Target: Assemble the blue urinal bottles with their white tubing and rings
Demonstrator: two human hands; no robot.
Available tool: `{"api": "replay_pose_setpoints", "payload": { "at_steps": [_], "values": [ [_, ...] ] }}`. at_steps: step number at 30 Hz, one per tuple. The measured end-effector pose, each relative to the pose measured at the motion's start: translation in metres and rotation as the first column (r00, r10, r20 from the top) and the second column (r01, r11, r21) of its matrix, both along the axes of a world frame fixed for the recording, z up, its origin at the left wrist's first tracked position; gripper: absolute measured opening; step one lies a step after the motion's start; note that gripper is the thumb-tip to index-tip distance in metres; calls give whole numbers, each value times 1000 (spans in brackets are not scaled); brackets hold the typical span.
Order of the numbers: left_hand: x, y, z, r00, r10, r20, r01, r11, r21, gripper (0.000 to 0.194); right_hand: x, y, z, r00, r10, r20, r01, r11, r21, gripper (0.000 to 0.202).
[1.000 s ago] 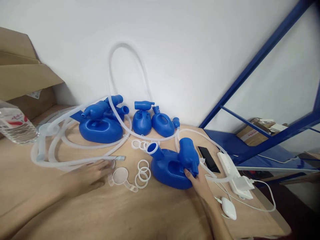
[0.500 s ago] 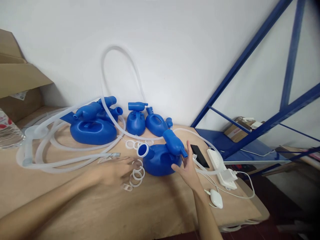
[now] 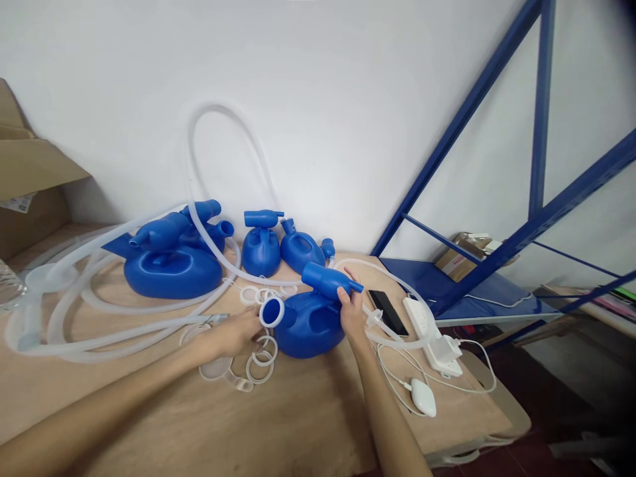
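Note:
A blue plastic urinal bottle (image 3: 309, 338) stands on the table between my hands, its open mouth with a white ring (image 3: 272, 312) tilted toward the left. My left hand (image 3: 241, 333) is at that mouth, fingers bent against its left side; the fingertips are partly hidden. Across the bottle's top lies a blue tapered adapter (image 3: 325, 280). My right hand (image 3: 352, 313) closes on its narrow end, thumb in front and fingers behind. Loose white rings (image 3: 262, 361) lie below the bottle's mouth, and a clear disc (image 3: 216, 368) sits under my left wrist.
More blue bottles (image 3: 171, 273) stand along the wall, with clear hoses (image 3: 124, 331) coiled at the left. To the right are a phone (image 3: 387, 313), a power strip (image 3: 431, 338) and a white charger (image 3: 423, 397). A cardboard box (image 3: 40, 165) and blue shelving (image 3: 462, 126) flank the table.
My right hand, open beside the adapter before, has closed on its narrow end. My left hand has moved from above the loose rings to the bottle's mouth. The view has shifted slightly.

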State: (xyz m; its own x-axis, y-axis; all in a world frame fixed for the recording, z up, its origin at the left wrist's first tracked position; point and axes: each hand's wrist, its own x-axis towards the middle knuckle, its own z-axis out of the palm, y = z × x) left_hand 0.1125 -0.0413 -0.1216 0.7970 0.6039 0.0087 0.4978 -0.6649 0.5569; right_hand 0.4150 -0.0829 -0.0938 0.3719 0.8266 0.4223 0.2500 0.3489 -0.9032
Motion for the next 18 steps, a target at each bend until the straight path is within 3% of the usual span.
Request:
{"api": "replay_pose_setpoints", "payload": {
  "at_steps": [6,13,18],
  "values": [
    [-2,4,5,991,118,63,-97,959,-266,21,1,6,3,993,92,80,-91,996,-5,71],
    [-14,7,26,982,146,123,-63,855,-515,55,8,3,8,969,247,9,-246,967,-63,88],
    [-18,8,35,976,206,69,-77,626,-776,61,8,7,9,971,239,18,-236,966,-105,80]
  ]
}}
